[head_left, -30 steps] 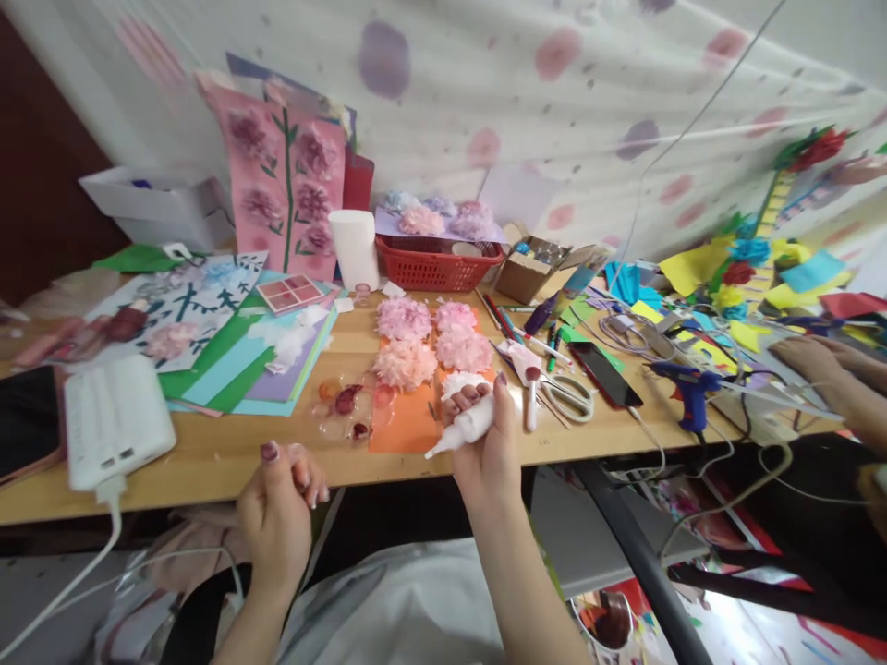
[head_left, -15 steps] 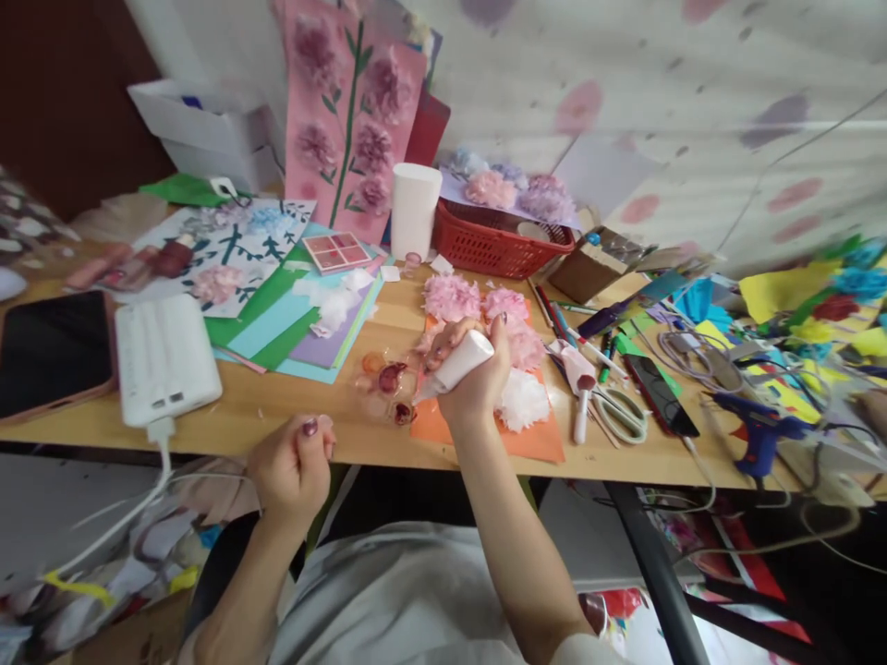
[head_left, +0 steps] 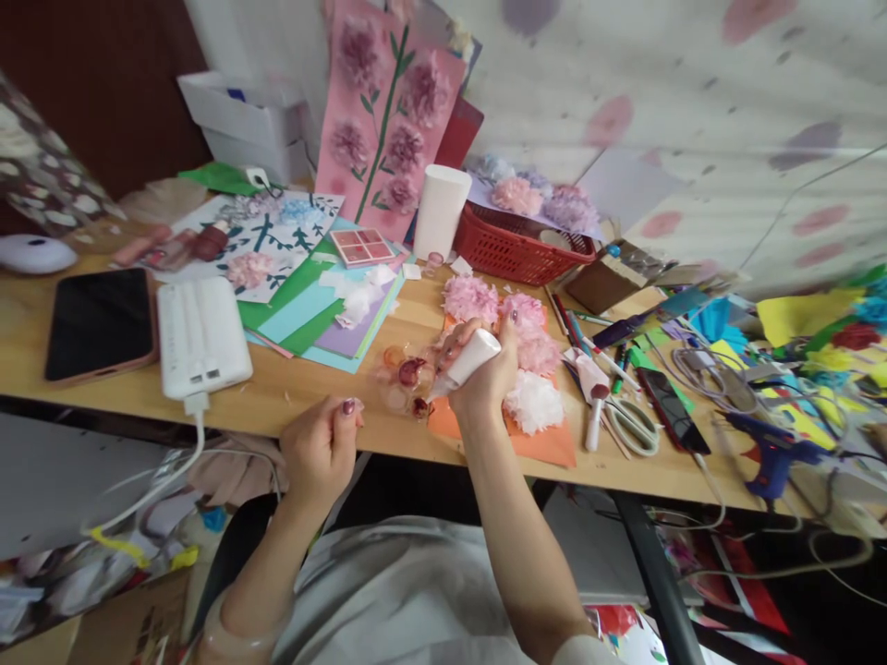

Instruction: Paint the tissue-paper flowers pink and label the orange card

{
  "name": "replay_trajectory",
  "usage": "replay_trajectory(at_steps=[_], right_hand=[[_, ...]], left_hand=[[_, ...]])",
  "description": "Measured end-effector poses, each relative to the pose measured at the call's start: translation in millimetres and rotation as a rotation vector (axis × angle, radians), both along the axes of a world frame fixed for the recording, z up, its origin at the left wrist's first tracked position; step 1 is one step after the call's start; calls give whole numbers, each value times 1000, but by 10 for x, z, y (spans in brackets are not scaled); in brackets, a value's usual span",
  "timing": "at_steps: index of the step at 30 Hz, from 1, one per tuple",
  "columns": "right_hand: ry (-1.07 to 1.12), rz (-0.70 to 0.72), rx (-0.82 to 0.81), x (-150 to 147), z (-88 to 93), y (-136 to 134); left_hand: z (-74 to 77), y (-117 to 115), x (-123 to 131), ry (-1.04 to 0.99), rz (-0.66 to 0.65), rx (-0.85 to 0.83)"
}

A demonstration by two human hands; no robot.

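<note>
My right hand [head_left: 485, 374] is wrapped round a white squeeze tube [head_left: 475, 356], tilted with its narrow end down to the left. That end is close to a cluster of small clear cups [head_left: 410, 372] with red and orange contents; whether it touches them I cannot tell. Behind and below this hand lie pink tissue flowers [head_left: 530, 332] and a white tissue flower [head_left: 533, 403] on an orange sheet [head_left: 554, 449]. My left hand [head_left: 322, 448] is closed at the table's front edge, thumb on top. Anything inside its fingers is hidden.
A power bank [head_left: 203, 337] and a dark-screened tablet [head_left: 101, 323] lie at left, beside coloured paper [head_left: 297, 323]. Behind stand a white cylinder [head_left: 442, 212] and a red basket [head_left: 519, 249]. Scissors [head_left: 634, 429], a phone [head_left: 672, 411] and a blue glue gun [head_left: 772, 453] are at right.
The whole view has shifted, so things on the table appear further right. My right hand still grips the tube in much the same pose, and my left hand stays closed.
</note>
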State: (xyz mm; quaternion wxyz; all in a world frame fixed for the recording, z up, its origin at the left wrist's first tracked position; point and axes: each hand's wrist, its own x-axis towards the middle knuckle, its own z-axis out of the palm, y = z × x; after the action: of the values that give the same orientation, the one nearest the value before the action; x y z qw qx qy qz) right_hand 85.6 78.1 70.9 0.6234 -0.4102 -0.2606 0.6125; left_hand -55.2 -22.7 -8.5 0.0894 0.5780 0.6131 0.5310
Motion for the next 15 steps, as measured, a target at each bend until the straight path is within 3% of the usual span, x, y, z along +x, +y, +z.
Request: replay_trajectory(at_steps=[5, 11, 15], right_hand=[[204, 12, -25, 49, 173, -53], [176, -58, 335, 81, 655, -473], [139, -13, 418, 50, 718, -617]], left_hand=[[20, -18, 29, -95, -60, -7], [175, -68, 167, -116, -211, 10], [295, -116, 277, -94, -302, 29]])
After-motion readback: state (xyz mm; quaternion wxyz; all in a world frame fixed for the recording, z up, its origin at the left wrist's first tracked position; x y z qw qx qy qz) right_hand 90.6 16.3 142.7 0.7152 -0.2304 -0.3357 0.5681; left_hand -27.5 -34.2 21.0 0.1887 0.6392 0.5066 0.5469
